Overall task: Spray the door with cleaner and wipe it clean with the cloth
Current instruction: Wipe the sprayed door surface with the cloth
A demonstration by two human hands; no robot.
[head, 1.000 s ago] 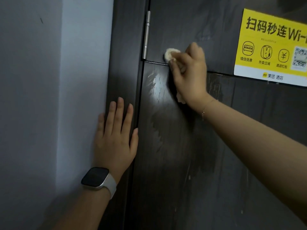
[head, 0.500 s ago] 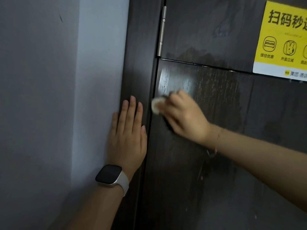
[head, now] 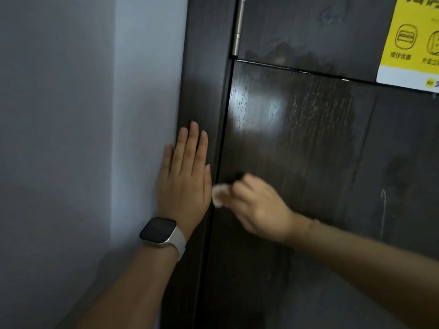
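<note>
wiping low beside the hinge edge, the right hand [head: 259, 210] pinches the white cloth [head: 219, 194] against the dark door [head: 297, 143]; unwiped panel lies toward six o'clock. left hand [head: 184, 176] rests flat on the door frame [head: 202, 91], nine o'clock.

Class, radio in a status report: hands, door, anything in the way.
Left hand flat on door frame. Right hand grips cloth against door, wet streaks showing. Nothing in the way.
</note>
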